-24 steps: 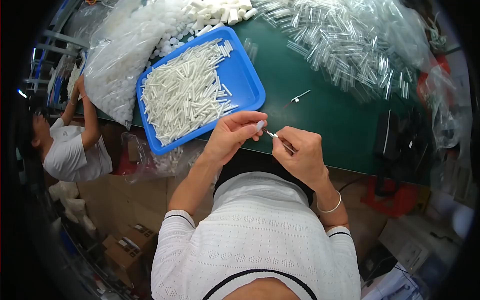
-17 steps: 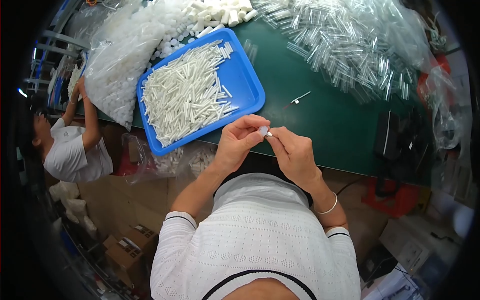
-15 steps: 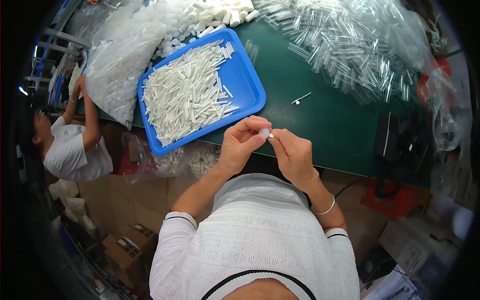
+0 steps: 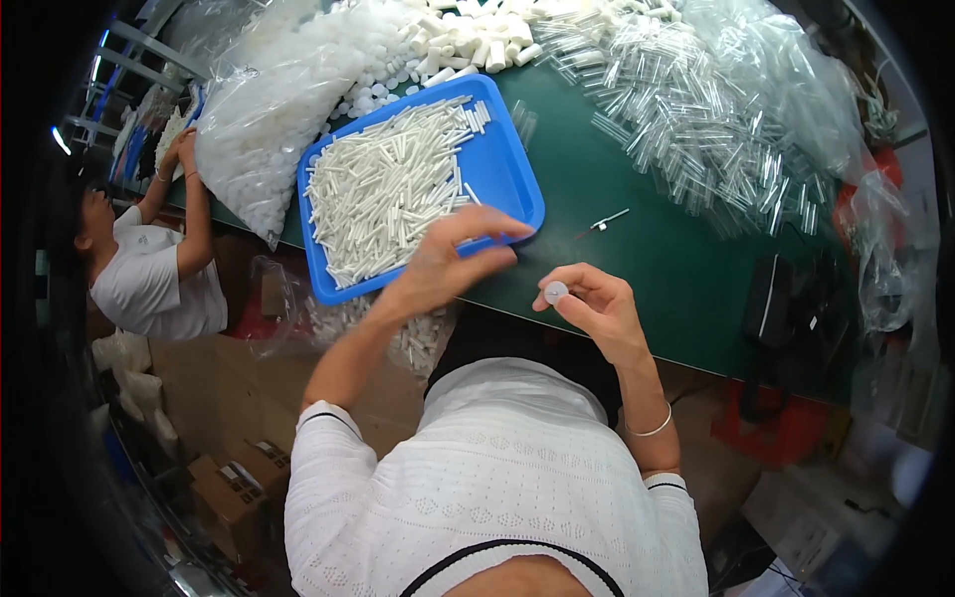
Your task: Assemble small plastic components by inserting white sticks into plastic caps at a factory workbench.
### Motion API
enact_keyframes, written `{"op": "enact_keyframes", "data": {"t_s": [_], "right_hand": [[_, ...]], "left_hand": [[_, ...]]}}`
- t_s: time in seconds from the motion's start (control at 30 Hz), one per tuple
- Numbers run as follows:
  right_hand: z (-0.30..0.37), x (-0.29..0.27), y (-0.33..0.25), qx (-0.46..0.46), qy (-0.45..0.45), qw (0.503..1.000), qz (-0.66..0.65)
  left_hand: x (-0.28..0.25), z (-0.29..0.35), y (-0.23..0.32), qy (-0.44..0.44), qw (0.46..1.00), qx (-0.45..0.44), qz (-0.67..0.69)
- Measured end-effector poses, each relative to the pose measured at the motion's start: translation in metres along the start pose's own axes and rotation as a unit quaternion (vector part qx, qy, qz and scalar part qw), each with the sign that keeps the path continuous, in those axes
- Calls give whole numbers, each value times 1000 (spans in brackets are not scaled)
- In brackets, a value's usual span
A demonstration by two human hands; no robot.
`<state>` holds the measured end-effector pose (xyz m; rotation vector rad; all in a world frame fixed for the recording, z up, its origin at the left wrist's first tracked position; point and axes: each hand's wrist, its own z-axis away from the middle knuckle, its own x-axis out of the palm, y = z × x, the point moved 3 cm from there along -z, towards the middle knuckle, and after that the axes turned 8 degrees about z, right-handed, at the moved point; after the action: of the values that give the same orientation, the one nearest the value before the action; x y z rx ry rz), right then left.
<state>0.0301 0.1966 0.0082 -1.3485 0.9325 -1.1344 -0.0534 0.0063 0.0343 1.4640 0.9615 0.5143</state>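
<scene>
My right hand pinches a small round translucent white plastic cap between thumb and fingertips, just over the near edge of the table. Its flat face is turned up toward me. My left hand, a little blurred, hangs by the near right corner of a blue tray, thumb and fingers apart with nothing seen between them. Many short thin white rods are heaped in the tray, mostly on its left side. A thin metal tool with a small white piece on it lies on the table beyond my right hand.
Clear plastic tubes are piled at the back right. Behind the tray are thick white cylinders and a bag of white caps. A black device sits at the right. A co-worker sits at the left.
My left hand has let go of the cap and moved left toward the tray, its fingers spreading. My right hand keeps the cap and has shifted slightly right and nearer. The view has shifted slightly.
</scene>
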Motion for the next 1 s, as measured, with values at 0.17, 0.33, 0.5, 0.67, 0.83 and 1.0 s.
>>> {"op": "enact_keyframes", "data": {"t_s": [0.17,0.33,0.5,0.67,0.83,1.0], "right_hand": [[4,-3,-2,-39,53,998,-3],[6,-17,3,-47,136,988,-51],[-2,-17,-11,-150,192,967,-79],[-8,-12,-14,-167,179,961,-125],[-8,-6,-8,-153,169,963,-143],[-6,-3,-6,-142,162,970,-109]], "left_hand": [[-45,-33,-40,-77,854,141,-495],[-47,-58,-31,-120,863,172,-460],[-7,-25,-16,7,999,-49,10],[31,-1,-21,13,972,-76,224],[37,3,-21,31,964,-74,252],[38,6,-23,51,970,-67,229]]}}
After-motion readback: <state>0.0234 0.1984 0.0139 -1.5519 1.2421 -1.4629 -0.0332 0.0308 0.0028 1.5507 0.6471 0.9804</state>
